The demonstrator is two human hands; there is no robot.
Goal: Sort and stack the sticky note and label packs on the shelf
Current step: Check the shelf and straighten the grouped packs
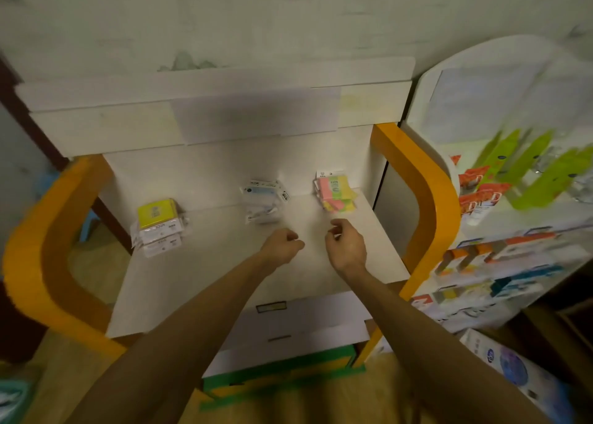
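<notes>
both hands – the left hand (282, 242) and the right hand (346, 247) – hover with fingers loosely curled and pinching nothing over the white shelf (208, 279), so i think it is best to square each pile gently: yellow-topped stack of white label packs (158, 226) at left, pale blue and white packs (263, 203) in middle, pink, green and yellow sticky note packs (335, 194) at right – all near the back wall.

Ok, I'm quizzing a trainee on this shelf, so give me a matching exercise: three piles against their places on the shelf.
Things:
1. yellow-topped pile
2. pale blue and white pile
3. pink, green and yellow pile

Places:
A. middle of the shelf, at the back
B. right end, at the back
C. left end

Pairs: 1-C, 2-A, 3-B
</notes>
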